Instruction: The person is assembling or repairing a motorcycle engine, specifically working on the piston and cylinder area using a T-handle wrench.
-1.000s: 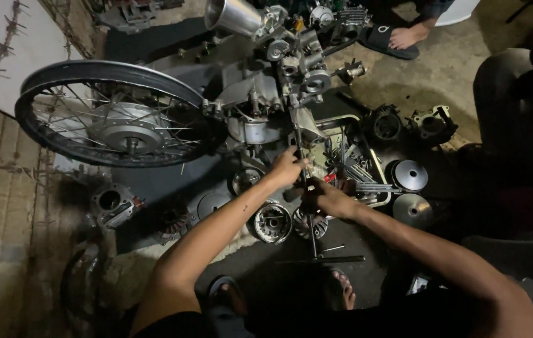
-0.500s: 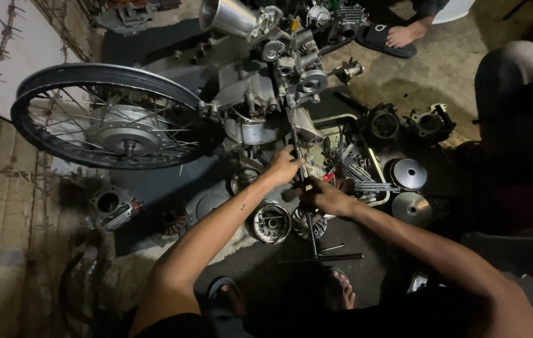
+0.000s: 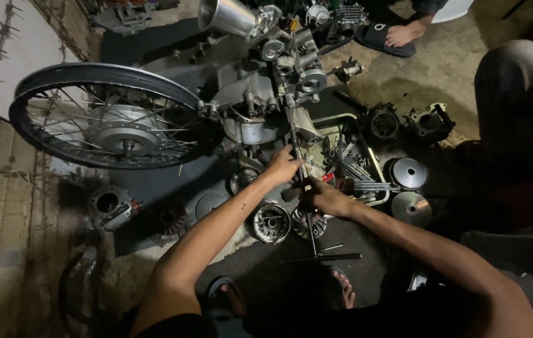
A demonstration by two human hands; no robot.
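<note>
Hands at work on a long-shafted driver over a dismantled motorcycle engine, seen from the head camera. The left hand (image 3: 283, 166) is closed around the thin metal shaft (image 3: 296, 145), which runs from the engine block (image 3: 260, 106) down toward the person; the right hand (image 3: 321, 196) is wrapped around the same tool lower down, near its handle (image 3: 311, 230). Both grips appear firm, though the fingertips are hidden beneath the knuckles. The tool's upper end meets the engine casting near a round silver cover (image 3: 312, 81); the exact fastener cannot be made out.

For the step to be done well, the shaft is best kept in line with the fastener, the upper hand serving as a guide and the lower hand supplying the turn. Pressure is best applied along the axis so that the tip is not thrown out of its seat.

Loose parts lie close by: a tray of tools (image 3: 354, 169) just beside the right hand, two round clutch-like housings (image 3: 271, 222) beneath the forearms, two pulley discs (image 3: 408, 173) to the right, and a spoked wheel (image 3: 107, 116) to the left. A cylinder barrel (image 3: 111, 205) rests well apart on the floor. A sandalled foot (image 3: 404, 32) of another person is seen at the top.
</note>
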